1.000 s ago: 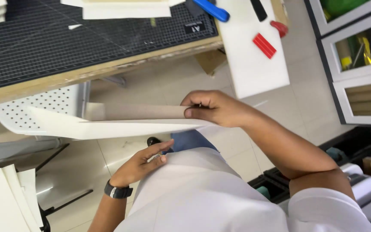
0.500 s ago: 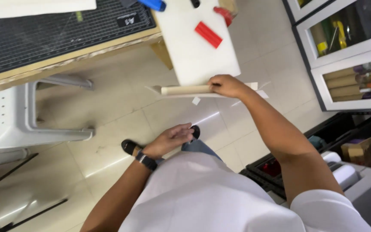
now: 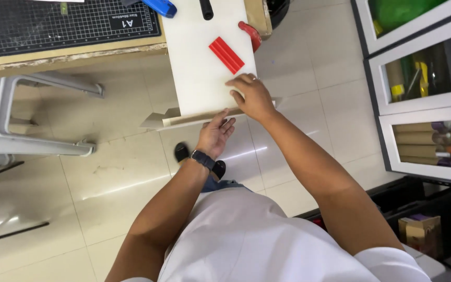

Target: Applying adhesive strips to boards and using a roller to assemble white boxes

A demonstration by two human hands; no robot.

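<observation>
Both hands meet at the near edge of a white board [image 3: 204, 78] that juts out over the floor from the worktop [image 3: 69, 52]. Under that edge lies a long strip of pale folded card [image 3: 184, 119], running left to right and poking out past the board on the left.

The right hand [image 3: 251, 96] rests palm down on the board's near right corner, its fingers curled over the edge and pressing on the card strip there. The left hand [image 3: 216, 133] comes up from below with fingers loosely spread and mostly straight, its fingertips touching the underside of the strip just left of the right hand; it grips nothing firmly that can be seen. A dark watch [image 3: 203, 159] sits on the left wrist.

On the board, just beyond the right hand, lies a flat red ribbed piece [image 3: 226, 55], set at a slant. A red clamp [image 3: 250, 35] bites the board's right edge further up, and a black handle [image 3: 206, 8] and a blue tool [image 3: 160, 6] lie near the top.

To the left, a dark green gridded cutting mat [image 3: 63, 23] covers the wooden worktop. A white plastic stool [image 3: 6, 125] stands on the tiled floor [image 3: 298, 68] at far left. White-framed glass cabinets [image 3: 424, 89] holding rolls and bottles line the right side, and a small cardboard box [image 3: 418, 232] sits low at right.
</observation>
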